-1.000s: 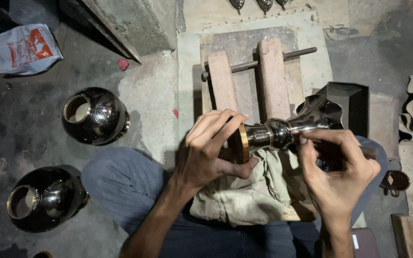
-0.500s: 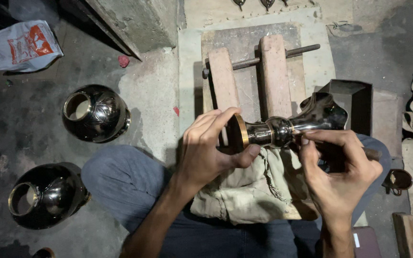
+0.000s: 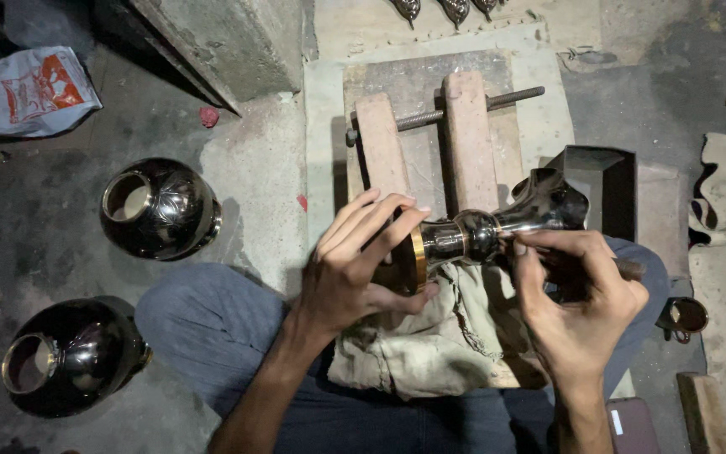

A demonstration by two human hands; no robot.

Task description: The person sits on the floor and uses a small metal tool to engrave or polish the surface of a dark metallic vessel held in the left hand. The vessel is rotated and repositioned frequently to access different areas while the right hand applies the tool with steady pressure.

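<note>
Gripping the dark polished metal vase (image 3: 497, 227) by its brass-rimmed end, my left hand (image 3: 359, 269) is clenching.
Since a second ago it's barely rotating; my right hand (image 3: 577, 298) is pinching a thin tool against its neck.

2 dark pots (image 3: 160, 208) (image 3: 69, 357) sit on the floor (image 3: 27, 219), a plastic bag (image 3: 35, 91) beyond; wooden vise (image 3: 430, 134) ahead, small cup (image 3: 684, 316) right.

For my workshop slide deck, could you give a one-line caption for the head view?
Left hand steadies a polished metal stem piece over a cloth while the right hand works its surface.
</note>
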